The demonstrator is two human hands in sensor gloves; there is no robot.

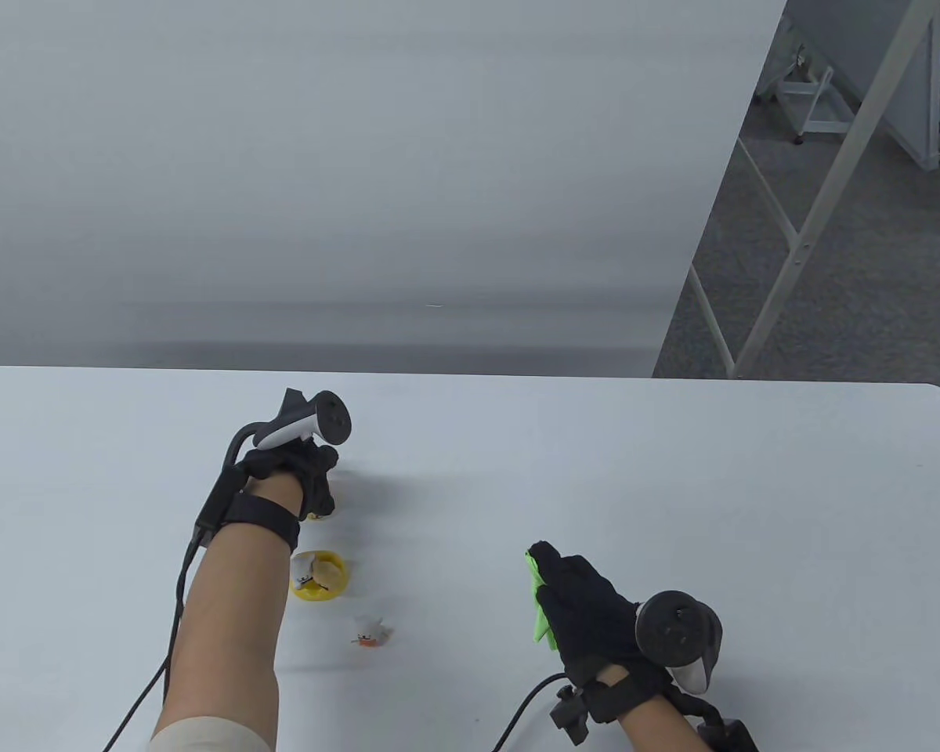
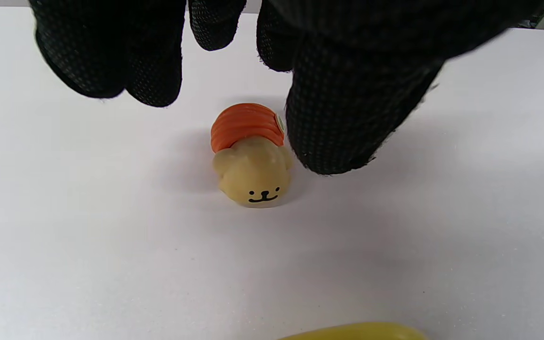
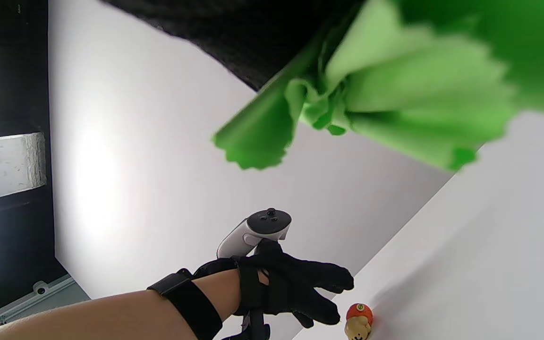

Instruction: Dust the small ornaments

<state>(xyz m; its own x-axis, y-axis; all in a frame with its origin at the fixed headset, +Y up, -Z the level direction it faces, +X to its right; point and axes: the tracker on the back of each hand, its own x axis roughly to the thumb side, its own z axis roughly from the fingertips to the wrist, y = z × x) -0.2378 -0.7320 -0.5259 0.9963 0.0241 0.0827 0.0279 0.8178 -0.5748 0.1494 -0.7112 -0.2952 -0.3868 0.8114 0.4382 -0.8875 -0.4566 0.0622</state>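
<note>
Office or lab: white table (image 1: 674, 470), grey carpet (image 1: 869, 274), partition.

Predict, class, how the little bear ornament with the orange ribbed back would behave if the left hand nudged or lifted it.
The bear ornament looks rounded and glossy, so it may slip or rock on the smooth table when nudged. It is far smaller than the left hand above it, so probably light. It looks like a moulded solid, likely to stay rigid when pinched.

No legible txt, labels or nos.

Bear ornament (image 2: 252, 163), orange-backed, resting on table (image 2: 88, 245).
</note>
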